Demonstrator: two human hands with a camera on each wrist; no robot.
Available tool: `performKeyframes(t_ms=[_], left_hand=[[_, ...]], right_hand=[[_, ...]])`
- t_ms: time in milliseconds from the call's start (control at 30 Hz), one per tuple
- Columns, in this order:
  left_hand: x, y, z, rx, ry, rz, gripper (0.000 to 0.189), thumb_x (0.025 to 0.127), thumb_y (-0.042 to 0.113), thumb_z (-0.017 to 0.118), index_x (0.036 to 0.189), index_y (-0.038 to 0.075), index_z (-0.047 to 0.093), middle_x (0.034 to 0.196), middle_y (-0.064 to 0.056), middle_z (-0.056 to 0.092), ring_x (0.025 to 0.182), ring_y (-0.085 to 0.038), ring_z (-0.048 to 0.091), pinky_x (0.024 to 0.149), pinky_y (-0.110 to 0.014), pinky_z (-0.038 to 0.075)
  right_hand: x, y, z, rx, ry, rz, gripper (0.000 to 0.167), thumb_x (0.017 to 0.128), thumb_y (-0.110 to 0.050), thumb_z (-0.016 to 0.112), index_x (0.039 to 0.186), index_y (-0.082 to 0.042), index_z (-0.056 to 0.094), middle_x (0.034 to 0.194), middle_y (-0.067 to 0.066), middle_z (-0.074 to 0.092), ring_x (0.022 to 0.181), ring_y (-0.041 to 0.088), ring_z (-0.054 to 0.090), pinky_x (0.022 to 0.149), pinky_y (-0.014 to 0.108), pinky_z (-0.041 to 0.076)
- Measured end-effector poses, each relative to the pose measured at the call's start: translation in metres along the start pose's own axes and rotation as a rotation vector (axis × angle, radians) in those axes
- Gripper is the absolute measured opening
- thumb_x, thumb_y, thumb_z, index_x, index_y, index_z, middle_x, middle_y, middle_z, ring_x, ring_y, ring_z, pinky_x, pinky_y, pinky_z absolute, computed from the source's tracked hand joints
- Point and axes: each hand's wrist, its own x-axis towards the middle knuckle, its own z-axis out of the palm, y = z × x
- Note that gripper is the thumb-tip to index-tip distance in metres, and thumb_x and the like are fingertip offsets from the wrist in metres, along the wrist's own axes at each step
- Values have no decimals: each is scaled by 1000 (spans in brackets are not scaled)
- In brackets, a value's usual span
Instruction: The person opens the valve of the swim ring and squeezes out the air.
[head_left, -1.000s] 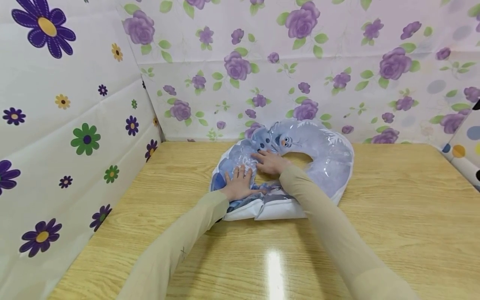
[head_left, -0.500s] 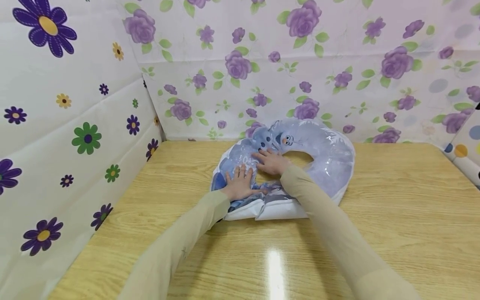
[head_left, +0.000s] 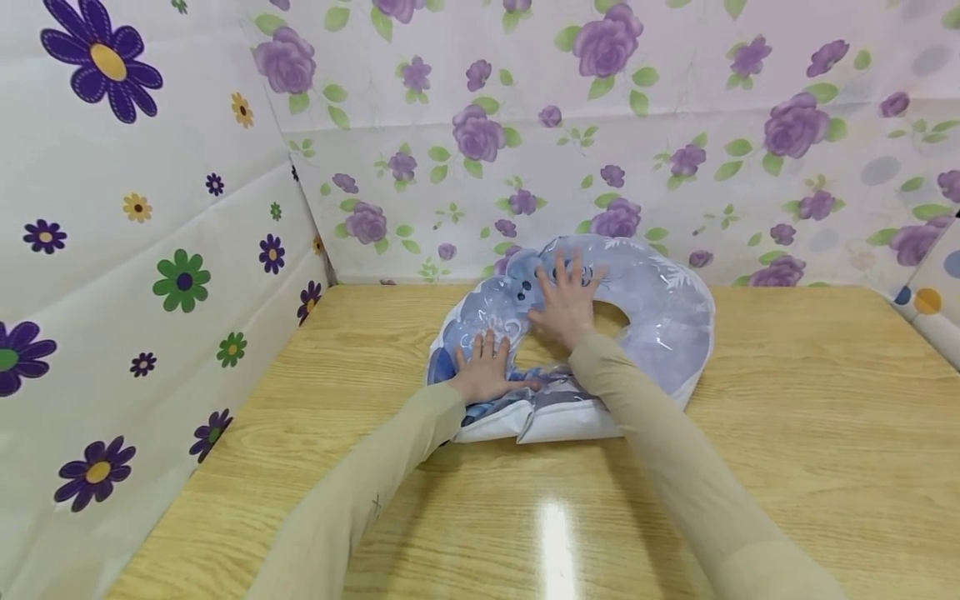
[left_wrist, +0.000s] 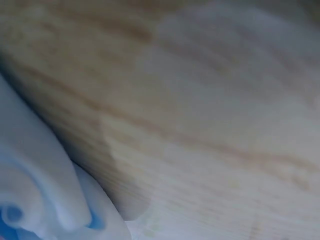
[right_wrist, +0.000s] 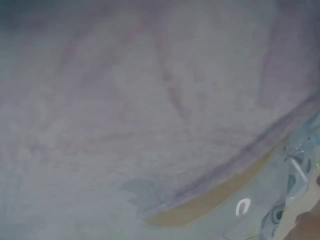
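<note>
A swim ring [head_left: 670,337], partly limp, lies on the wooden table [head_left: 810,433] with a pale blue and lilac snowman print. Its front edge is creased and folded, while the right side looks fuller. My left hand [head_left: 482,377] rests with fingers spread on the ring's front left part. Over the back left part, by the snowman print, my right hand [head_left: 567,307] is spread out, its wrist above the centre hole. In the left wrist view a fold of the ring [left_wrist: 35,175] shows at lower left. A bit of my right hand [right_wrist: 306,227] appears at the right wrist view's corner.
Behind the table hangs a white sheet with purple roses [head_left: 480,133]. A flower-patterned sheet [head_left: 97,292] closes off the left side, and a dotted one [head_left: 930,300] stands at the right edge. The ring's back edge lies close to the rear sheet.
My right hand has moved up and back from the hole's left rim onto the snowman print, its fingers now spread wider. My left hand keeps its place on the ring.
</note>
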Motion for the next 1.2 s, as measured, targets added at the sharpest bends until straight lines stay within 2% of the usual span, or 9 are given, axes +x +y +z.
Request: performKeyframes(t_ms=[100, 200, 333, 733, 1200], left_hand=[[0, 1, 1, 1, 1, 3, 103, 75, 77, 37, 146, 10, 5, 147, -18, -6, 132, -34, -7, 94, -63, -1], [0, 1, 2, 2, 3, 6, 103, 75, 77, 37, 146, 9, 6, 147, -18, -5, 131, -34, -7, 94, -63, -1], [1, -1, 2, 6, 9, 5, 104, 74, 77, 38, 146, 9, 7, 147, -18, -4, 132, -34, -6, 94, -63, -1], [-1, 0, 1, 17, 2, 1, 102, 75, 76, 38, 146, 10, 6, 147, -17, -4, 132, -34, -6, 95, -62, 0], [3, -3, 2, -11, 8, 9, 102, 75, 76, 40, 146, 11, 7, 148, -17, -5, 132, -34, -5, 94, -62, -1]], right_hand=[[-2, 6, 0, 7, -27, 78, 84, 77, -68, 49, 145, -23, 25, 148, 19, 2, 127, 45, -14, 84, 72, -5], [-3, 10, 1, 16, -52, 100, 84, 78, -69, 45, 145, -24, 22, 148, 19, 0, 127, 45, -14, 82, 72, -9], [-4, 12, 2, 15, -91, 95, 83, 79, -71, 40, 146, -27, 18, 148, 17, -2, 128, 44, -11, 82, 71, -10], [-5, 14, 3, -20, -204, 74, 82, 81, -72, 34, 146, -24, 19, 147, 19, -1, 127, 46, -11, 82, 71, -11], [-6, 24, 5, 51, -297, 59, 82, 81, -73, 28, 145, -23, 24, 147, 19, 7, 127, 48, -1, 85, 70, -8]])
